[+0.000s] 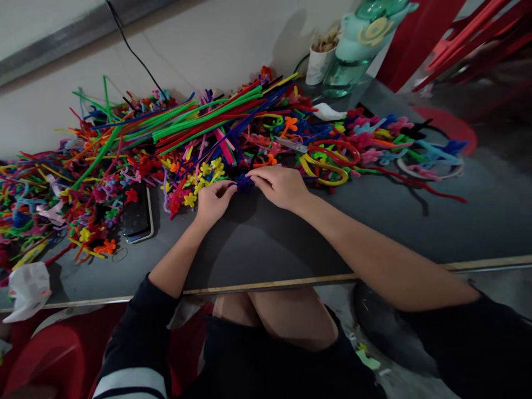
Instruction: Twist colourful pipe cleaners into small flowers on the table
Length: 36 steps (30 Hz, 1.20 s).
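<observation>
My left hand (215, 203) and my right hand (279, 185) face each other just above the front of a colourful heap. Both pinch a dark blue-purple pipe cleaner (243, 183), the left with thumb and forefinger, the right from the other side. Its exact shape is partly hidden by the fingers. Beside my left hand lie small yellow pipe-cleaner flowers (203, 176). Scissors with red and yellow handles (324, 176) rest on the heap to the right of my right hand. Behind the hands is a bundle of long green and red pipe cleaners (208, 123).
A phone (137, 213) lies at the left beside the heap. At the back right stand a green bottle (347, 55) and a paper cup (320, 64) of sticks. A headband with pipe-cleaner flowers (432, 158) is at the right. Crumpled tissue (30, 288) sits at the table's left edge.
</observation>
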Motion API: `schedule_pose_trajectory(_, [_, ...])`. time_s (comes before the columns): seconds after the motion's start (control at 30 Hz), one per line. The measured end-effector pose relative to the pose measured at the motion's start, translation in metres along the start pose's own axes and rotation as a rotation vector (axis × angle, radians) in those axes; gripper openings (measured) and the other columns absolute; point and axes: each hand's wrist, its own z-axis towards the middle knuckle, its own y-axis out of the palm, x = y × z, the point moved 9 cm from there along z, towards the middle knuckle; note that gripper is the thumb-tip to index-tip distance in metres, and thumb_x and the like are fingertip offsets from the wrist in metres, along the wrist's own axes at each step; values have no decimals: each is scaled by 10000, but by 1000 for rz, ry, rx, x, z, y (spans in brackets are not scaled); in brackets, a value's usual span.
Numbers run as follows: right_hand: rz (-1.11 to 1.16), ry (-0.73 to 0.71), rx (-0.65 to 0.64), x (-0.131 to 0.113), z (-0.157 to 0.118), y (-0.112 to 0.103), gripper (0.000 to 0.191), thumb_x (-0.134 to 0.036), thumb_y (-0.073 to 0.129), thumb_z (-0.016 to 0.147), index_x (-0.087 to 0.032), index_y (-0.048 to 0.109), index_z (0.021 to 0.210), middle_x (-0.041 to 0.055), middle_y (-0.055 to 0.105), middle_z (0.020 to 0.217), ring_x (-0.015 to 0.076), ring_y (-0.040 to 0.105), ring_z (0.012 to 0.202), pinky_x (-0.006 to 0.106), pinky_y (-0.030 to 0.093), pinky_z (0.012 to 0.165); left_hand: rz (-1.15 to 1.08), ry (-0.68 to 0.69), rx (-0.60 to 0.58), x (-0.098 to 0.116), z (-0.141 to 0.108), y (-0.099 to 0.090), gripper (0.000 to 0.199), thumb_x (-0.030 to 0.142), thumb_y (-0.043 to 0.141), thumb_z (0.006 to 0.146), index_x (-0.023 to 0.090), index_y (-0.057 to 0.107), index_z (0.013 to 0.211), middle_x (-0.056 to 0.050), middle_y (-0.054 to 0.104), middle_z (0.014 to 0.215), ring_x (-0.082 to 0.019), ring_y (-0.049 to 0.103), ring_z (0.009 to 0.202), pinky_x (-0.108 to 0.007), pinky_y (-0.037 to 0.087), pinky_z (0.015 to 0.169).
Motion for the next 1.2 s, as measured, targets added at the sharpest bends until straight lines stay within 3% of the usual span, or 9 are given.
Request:
schedule_pose_trajectory(0.2, [260, 113, 201, 19, 3, -24, 203, -342, 599, 881, -192, 708, 962, 56, 753, 851, 201, 703, 765, 311, 524, 696, -275, -34, -249, 4, -3, 27, 274, 425, 702, 746, 152, 679, 741, -10, 630, 659, -69, 459, 520, -210, 359, 501])
schedule_pose_trajectory(0.3, [243, 85, 151, 16, 4, -19, 193, -346, 602, 872, -190, 714, 870, 58, 746, 827, 192, 687, 743, 302, 503, 675, -348, -81, -346, 6, -9, 36, 338, 466, 751, 691, 146, 678, 771, -1, 619, 645, -61, 456, 509, -204, 355, 487])
schedule_pose_trajectory(0.53, [338, -12, -243, -2, 0, 28, 200, -351, 617, 851, -193, 736, 821, 29, 740, 739, 145, 653, 648, 264, 465, 623, -638, -136, -144, 1, -8, 21, 404, 523, 781, 674, 159, 647, 787, 52, 513, 551, -35, 396, 455, -188, 296, 444])
schedule_pose_trajectory(0.63, [350, -70, -275, -13, -2, 32, 174, -342, 642, 835, -208, 751, 820, 34, 748, 781, 162, 676, 719, 279, 490, 681, -721, -192, -125, -5, -6, 19, 367, 468, 806, 671, 164, 619, 759, 66, 483, 538, -30, 397, 447, -181, 298, 435])
schedule_pose_trajectory(0.77, [139, -29, -185, -2, 6, 0, 232, -378, 696, 795, -232, 764, 963, 66, 756, 940, 230, 685, 883, 352, 498, 795, -767, -197, -78, -7, -3, 10, 284, 384, 789, 724, 172, 602, 749, 70, 482, 564, -20, 404, 451, -180, 305, 443])
schedule_pose_trajectory(0.87, [-160, 393, -43, 57, 5, -55, 375, -513, 712, 760, -180, 761, 927, 128, 747, 889, 284, 673, 832, 394, 475, 724, -780, -168, -38, -6, -3, 3, 291, 388, 789, 721, 170, 597, 714, 83, 445, 525, -13, 384, 425, -182, 283, 433])
schedule_pose_trajectory(0.93, [-342, 576, -33, 87, -3, -84, 392, -431, 691, 796, -126, 724, 1040, 180, 729, 976, 298, 657, 902, 394, 452, 733, -790, -188, -31, -8, -4, 5, 320, 407, 801, 697, 169, 586, 683, 89, 425, 504, -13, 369, 412, -187, 276, 429])
schedule_pose_trajectory(1.03, [-507, 645, -255, 109, -14, -86, 538, -363, 753, 718, -66, 656, 1156, 243, 673, 1112, 324, 624, 968, 388, 419, 721, -801, -247, -56, -10, -8, 13, 314, 395, 800, 698, 171, 582, 678, 89, 438, 522, -13, 357, 412, -194, 289, 439])
schedule_pose_trajectory(1.2, [-601, 602, -293, 102, -21, -78, 599, -307, 709, 738, -100, 571, 1284, 232, 586, 1263, 319, 573, 1089, 375, 384, 726, -843, -264, -84, -9, -10, 20, 281, 360, 797, 709, 166, 594, 701, 77, 479, 563, -9, 364, 423, -193, 278, 441])
